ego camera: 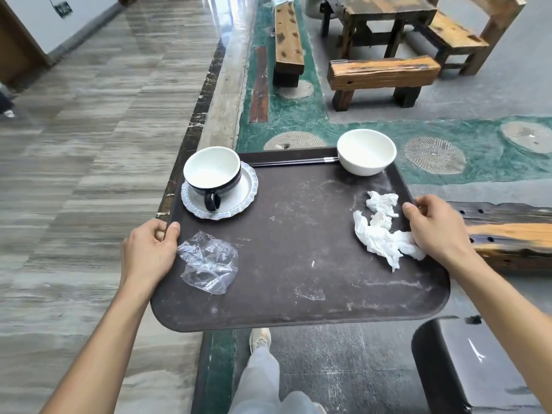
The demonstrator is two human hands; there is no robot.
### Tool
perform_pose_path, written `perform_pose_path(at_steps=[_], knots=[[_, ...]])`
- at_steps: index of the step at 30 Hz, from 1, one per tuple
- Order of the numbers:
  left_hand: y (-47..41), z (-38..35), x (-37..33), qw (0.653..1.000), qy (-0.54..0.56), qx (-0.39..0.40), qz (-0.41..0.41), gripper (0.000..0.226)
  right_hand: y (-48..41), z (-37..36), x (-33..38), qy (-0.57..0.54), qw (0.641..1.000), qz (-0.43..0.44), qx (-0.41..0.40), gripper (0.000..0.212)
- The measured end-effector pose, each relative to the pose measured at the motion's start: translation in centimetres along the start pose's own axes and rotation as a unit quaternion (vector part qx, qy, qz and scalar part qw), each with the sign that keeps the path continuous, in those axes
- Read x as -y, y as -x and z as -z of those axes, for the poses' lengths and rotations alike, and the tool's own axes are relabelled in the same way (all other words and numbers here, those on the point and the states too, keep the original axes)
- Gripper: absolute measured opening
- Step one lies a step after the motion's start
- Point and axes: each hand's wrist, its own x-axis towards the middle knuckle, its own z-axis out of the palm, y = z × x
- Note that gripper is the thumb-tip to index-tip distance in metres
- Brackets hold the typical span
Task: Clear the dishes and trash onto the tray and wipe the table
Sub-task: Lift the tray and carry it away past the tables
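We're carrying the tray (298, 294), a big dark brown one with a scuffed, smeared surface, and it's held out level in front of us above the floor, our own leg and shoe showing beneath its near edge. Our left hand (149, 249) is clamped on the tray's rim at nine o'clock, thumb curled over the top, fingers tucked under. Our right hand (436, 225) grips the rim at three o'clock the same way, and its palm is pressing down on the edge of the tissue there. Beyond the tray, at one o'clock, we see a chunky wooden bench (382, 76) with a rough table (379, 13) behind it. On the tray itself, at ten o'clock, there's a white saucer (239, 201) with a frilled rim, and sitting on it a cup (212, 174), black outside and white inside, handle pointing back at us. At one o'clock a white bowl (366, 152) stands upright in the far corner, looking empty. A crumpled clear plastic bag (209, 261) lies at eight o'clock, just beside our left thumb. At three o'clock, the wadded white tissue (379, 234) sprawls in a few lumps. Last, a pair of dark chopsticks (292, 161) lies along the far rim at twelve o'clock, tips touching the bowl.
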Motion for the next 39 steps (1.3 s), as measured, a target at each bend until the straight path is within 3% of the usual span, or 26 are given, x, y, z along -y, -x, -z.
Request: perform_pose_path(at_steps=[14, 21, 23, 29, 39], knots=[[-19.2, -2.7, -0.2, 0.999, 0.012, 0.022, -0.038, 0.037, -10.9, -7.5, 9.1, 0.006, 0.999, -0.04, -0.022, 0.02], [-22.2, -3.9, -1.1, 0.998, 0.016, 0.031, -0.043, 0.036, -13.4, -8.2, 10.6, 0.009, 0.999, -0.04, -0.014, 0.021], [-28.8, -9.1, -3.6, 0.999, 0.017, 0.032, -0.035, 0.036, -22.1, -10.4, 10.8, 0.02, 0.998, -0.05, -0.019, 0.021], [-31.4, -10.7, -4.4, 0.999, 0.022, 0.024, -0.024, 0.036, -25.5, -11.0, 10.8, 0.007, 0.999, -0.037, -0.025, 0.019], [-40.7, -19.4, -12.9, 1.0, 0.024, -0.007, -0.016, 0.036, -43.0, -11.5, 10.1, -0.003, 1.0, -0.013, -0.011, 0.019]])
